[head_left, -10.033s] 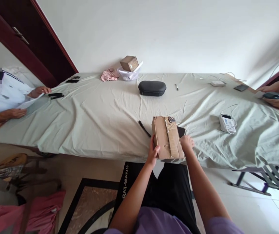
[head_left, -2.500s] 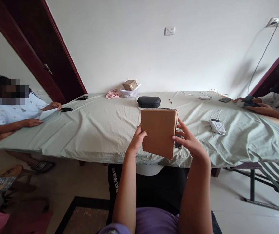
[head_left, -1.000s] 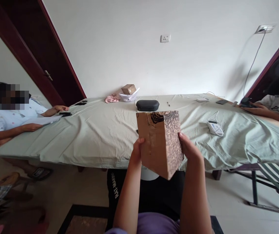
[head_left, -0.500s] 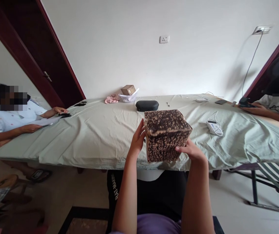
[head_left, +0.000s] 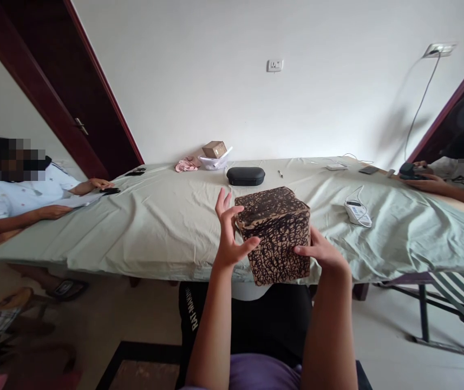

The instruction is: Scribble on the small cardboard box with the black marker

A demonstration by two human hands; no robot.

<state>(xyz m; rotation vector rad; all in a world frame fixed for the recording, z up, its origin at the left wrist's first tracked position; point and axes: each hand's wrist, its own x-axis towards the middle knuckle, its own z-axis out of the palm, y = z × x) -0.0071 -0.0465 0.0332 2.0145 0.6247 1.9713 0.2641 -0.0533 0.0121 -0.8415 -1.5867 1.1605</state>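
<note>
A cardboard box, covered in dark scribbled loops, is held tilted at the table's near edge. At its right side, my right hand grips it with the thumb across the front face and the other fingers hidden behind. My left hand is at the opposite side, thumb against the front face and one finger bent at the upper left edge. Its other visible fingers stick up, apart from the box.
On the green tablecloth are a black case, a pen, a white device with a cable, a plastic tub with a small box, and a pink cloth. People sit at both ends.
The box has turned and tipped, lowering its bottom edge and showing more front face. My left hand has shifted its hold, bringing its thumb onto the front and lifting some fingers.
</note>
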